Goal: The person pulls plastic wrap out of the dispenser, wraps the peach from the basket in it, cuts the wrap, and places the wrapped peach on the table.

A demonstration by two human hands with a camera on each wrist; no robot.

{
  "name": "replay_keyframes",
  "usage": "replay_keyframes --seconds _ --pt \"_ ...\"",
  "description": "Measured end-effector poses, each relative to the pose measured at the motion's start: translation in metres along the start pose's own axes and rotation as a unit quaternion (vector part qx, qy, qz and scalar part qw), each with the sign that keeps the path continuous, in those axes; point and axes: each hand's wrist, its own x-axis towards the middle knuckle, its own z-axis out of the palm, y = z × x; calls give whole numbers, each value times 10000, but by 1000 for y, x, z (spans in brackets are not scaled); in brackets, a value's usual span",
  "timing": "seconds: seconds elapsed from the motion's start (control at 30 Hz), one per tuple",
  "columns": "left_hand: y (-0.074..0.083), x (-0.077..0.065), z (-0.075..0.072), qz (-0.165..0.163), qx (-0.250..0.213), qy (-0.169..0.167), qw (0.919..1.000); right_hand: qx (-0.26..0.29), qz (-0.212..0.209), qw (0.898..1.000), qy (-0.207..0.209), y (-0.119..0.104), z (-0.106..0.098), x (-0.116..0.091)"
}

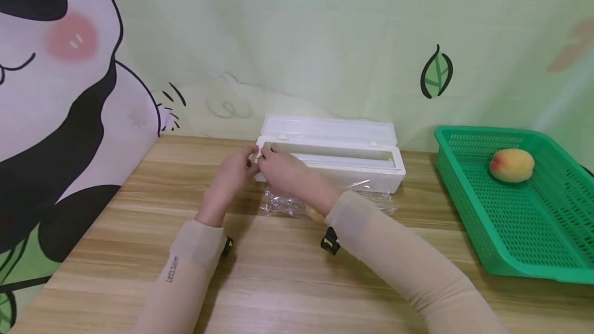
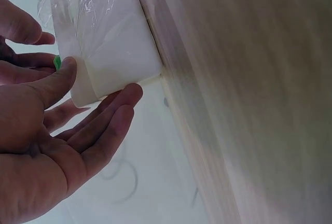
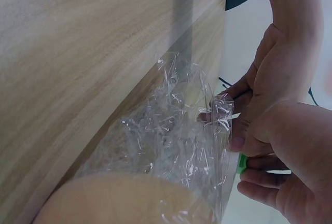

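Observation:
A white cling film dispenser box [image 1: 394, 182] stands at the back of the table, its lid [image 1: 329, 129] raised and a film roll [image 1: 343, 161] inside. My left hand [image 1: 230, 171] grips the box's left end, thumb on top and fingers against the end face. At that same end, my right hand [image 1: 284, 170] pinches a small green slide cutter [image 3: 242, 163], mostly hidden by the fingers. Clear cling film [image 1: 283, 204] hangs crumpled over the front onto the table. Under the film lies a rounded yellowish fruit [image 3: 124, 200], largely hidden by my right forearm in the head view.
To the right is a green plastic basket [image 1: 468, 220] with a peach [image 1: 512, 165] in it. A printed cloth backdrop [image 1: 325, 66] rises directly behind the wooden table [image 1: 274, 282].

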Motion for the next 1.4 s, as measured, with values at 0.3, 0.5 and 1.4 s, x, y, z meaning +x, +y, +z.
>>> replay_keyframes --seconds 0.3,0.5,1.4 --pt "1 1 2 -34 55 17 10000 -7 136 9999 -19 2 2 -6" --pt "0 -1 1 44 -14 39 10000 -183 23 9998 89 5 5 -14" --pt "3 -2 0 -169 -267 -67 9995 549 669 9960 -238 19 -1 -35"
